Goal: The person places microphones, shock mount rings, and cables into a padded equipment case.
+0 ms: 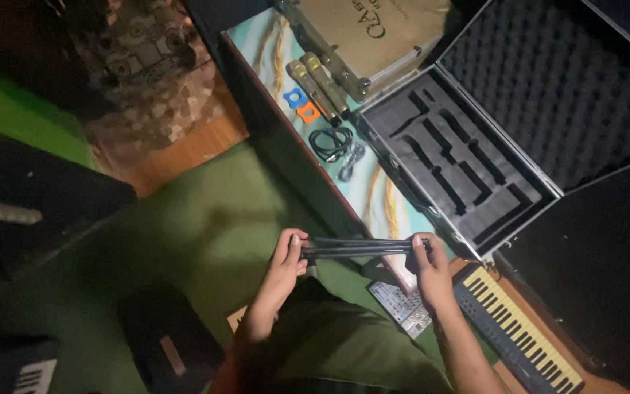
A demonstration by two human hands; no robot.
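Note:
My left hand [286, 257] and my right hand [427, 264] each grip one end of a bundle of thin black rods [362, 248], held level in front of me. The bundle hangs over the green floor, just below the edge of a marbled table [378, 191]. On that table lies an open metal case [455, 158] with black foam cut-outs, its foam-lined lid [548, 80] raised. Two gold microphones [316, 89] lie beside a closed gold case [373, 36].
A coiled black cable [333, 142] and blue and orange rings [301, 104] lie on the table. A small keyboard [515, 332] and a grey remote-like panel [401, 305] sit below my right hand. A dark bag [162, 343] lies on the green floor at the left.

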